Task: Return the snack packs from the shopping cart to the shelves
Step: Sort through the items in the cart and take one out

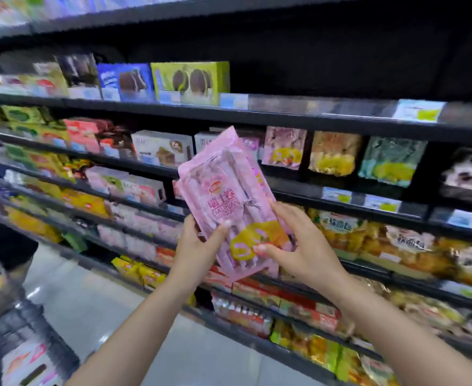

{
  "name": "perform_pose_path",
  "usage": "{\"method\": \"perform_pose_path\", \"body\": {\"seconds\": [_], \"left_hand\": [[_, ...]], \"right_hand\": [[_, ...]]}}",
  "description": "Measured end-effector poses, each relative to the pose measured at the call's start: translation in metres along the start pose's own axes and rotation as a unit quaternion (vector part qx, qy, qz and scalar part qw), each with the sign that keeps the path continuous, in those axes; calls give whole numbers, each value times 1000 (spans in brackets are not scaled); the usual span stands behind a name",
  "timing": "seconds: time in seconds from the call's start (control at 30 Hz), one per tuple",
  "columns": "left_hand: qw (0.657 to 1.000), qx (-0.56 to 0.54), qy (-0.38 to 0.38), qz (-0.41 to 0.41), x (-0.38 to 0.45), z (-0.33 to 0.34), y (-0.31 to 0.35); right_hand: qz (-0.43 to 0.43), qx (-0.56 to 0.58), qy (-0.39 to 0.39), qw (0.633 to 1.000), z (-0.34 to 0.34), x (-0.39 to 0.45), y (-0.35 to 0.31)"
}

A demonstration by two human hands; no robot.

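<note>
Here, pink snack pack (229, 190) upright before shelves (285, 118), left hand (198, 246) and right hand (299, 246) gripping it (thumbs across front)

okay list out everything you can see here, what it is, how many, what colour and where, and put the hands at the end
pink snack pack: one, pink with a yellow patch, held up before the shelves
green box: one, lime green, upper shelf
blue box: one, blue, left of the green box
hanging-style bags: three in a row, pink, orange-yellow and teal, middle shelf at right
yellow-orange bags: several, lower shelf at right; count unclear
shelves: several tiers, black, across the view
floor: pale grey, below left
left hand: grips the pack's lower left edge
right hand: grips the pack's lower right
</note>
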State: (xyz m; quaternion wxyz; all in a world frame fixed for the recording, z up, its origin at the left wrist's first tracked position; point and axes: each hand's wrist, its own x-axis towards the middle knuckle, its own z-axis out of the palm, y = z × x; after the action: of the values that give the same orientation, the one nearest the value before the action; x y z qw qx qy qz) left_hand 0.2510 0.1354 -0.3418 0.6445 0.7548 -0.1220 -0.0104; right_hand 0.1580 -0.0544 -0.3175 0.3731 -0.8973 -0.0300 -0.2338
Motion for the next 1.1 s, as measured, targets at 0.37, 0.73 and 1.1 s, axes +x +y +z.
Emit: {"method": "perform_pose_path", "body": {"seconds": [0.37, 0.73, 1.1], "left_hand": [[993, -20, -102, 62, 14, 70, 31], [991, -64, -46, 104, 54, 127, 36], [997, 2, -12, 80, 148, 139, 19]], "right_hand": [[71, -76, 90, 991, -38, -25, 37], [1, -159, 121, 980, -80, 27, 89], [37, -21, 65, 997, -57, 104, 121]]}}
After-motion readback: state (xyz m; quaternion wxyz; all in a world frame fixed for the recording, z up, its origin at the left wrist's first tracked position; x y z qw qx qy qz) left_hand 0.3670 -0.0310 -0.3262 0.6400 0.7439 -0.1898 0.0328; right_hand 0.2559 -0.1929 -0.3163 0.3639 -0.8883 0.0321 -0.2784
